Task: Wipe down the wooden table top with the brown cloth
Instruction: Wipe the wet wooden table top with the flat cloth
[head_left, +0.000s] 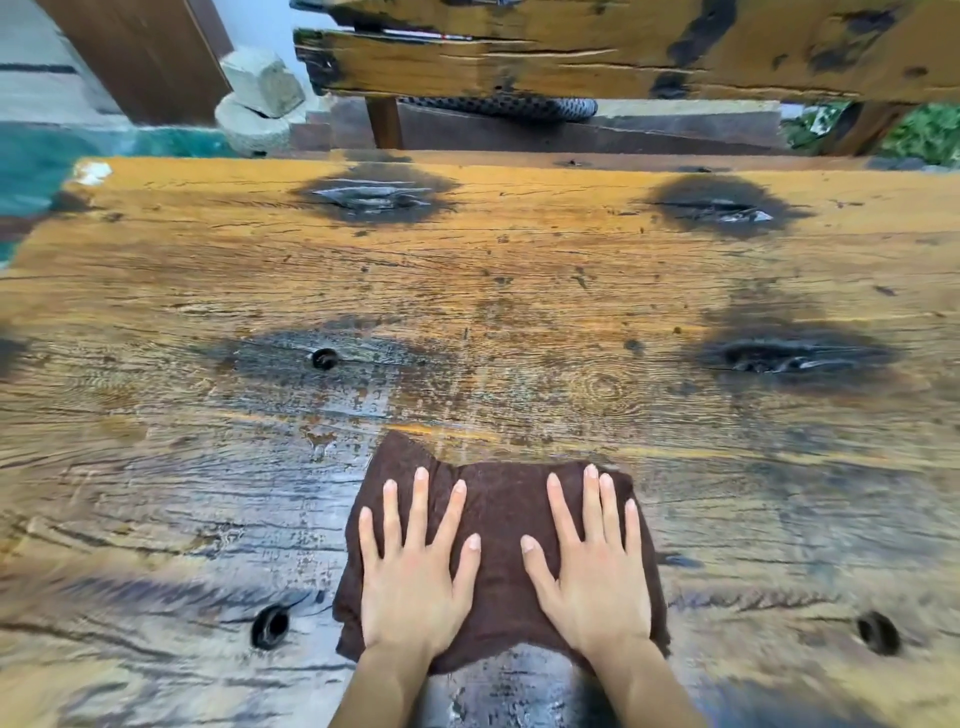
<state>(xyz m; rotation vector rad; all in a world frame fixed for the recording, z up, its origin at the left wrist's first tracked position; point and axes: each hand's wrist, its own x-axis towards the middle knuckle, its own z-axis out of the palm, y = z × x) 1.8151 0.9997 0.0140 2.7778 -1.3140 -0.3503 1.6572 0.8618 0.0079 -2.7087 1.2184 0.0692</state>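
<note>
We press our left hand (415, 582) and right hand (592, 571) flat, fingers (420, 499) spread and gripping nothing, on the dark brown cloth (498, 519) so it rubs the wet wooden bench (467, 291).

We have one view only, head-worn, wide-angle, looking forward and steeply down onto the wooden table top (519, 291). The table fills most of the frame and bends at the sides from lens distortion. We sit close to the table's near edge: both forearms enter from the bottom, left hand (415, 582) and right hand (597, 577) just beyond that edge. Past the table's far edge we catch a wooden bench (597, 57) and stone blocks (260, 98) at upper left.
</note>
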